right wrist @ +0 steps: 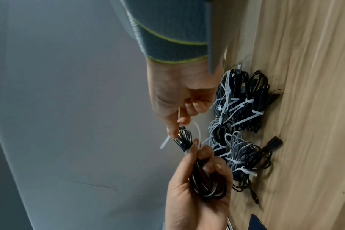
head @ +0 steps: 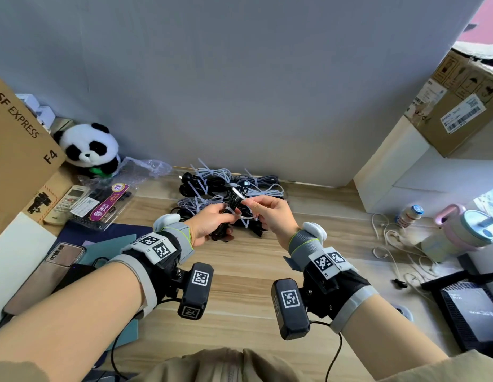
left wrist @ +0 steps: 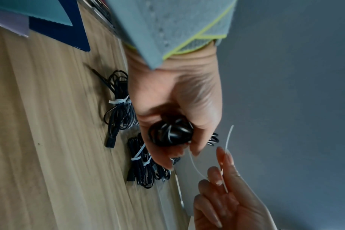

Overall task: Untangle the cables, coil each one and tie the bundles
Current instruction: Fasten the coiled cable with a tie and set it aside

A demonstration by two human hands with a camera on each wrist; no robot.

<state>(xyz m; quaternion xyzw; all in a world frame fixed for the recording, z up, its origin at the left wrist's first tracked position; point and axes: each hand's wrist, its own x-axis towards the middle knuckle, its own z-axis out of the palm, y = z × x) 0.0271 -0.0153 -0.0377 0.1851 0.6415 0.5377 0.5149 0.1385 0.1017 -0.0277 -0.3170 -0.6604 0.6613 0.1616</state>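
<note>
Grey wall (head: 240,78) closes off the back of a pale wooden desk (head: 240,285), and against it lies a heap of tied cable bundles (head: 229,183), black and grey braided, each cinched with a white zip tie, pushed back there, I would guess, to keep finished work out of the way. Just in front of that heap the person holds the current job up off the wood. Their left hand (head: 212,224) is wrapped round a coiled black cable (left wrist: 170,133), fingers curled tight so the loops cannot spring apart. Their right hand (head: 270,213) pinches a white zip tie (head: 241,195) between thumb and fingertips, the strap arching from the coil across to that hand and its free end sticking out past the fingers. From the wrist views the strap seems to pass around the coil, but whether the tail is already through the head I cannot tell. It looks like the fastening step on one of the last cables. Off to the left sit a panda plush (head: 89,148) and an SF Express carton (head: 19,150); some loose white cords (head: 391,244) lie well apart on the right.
</note>
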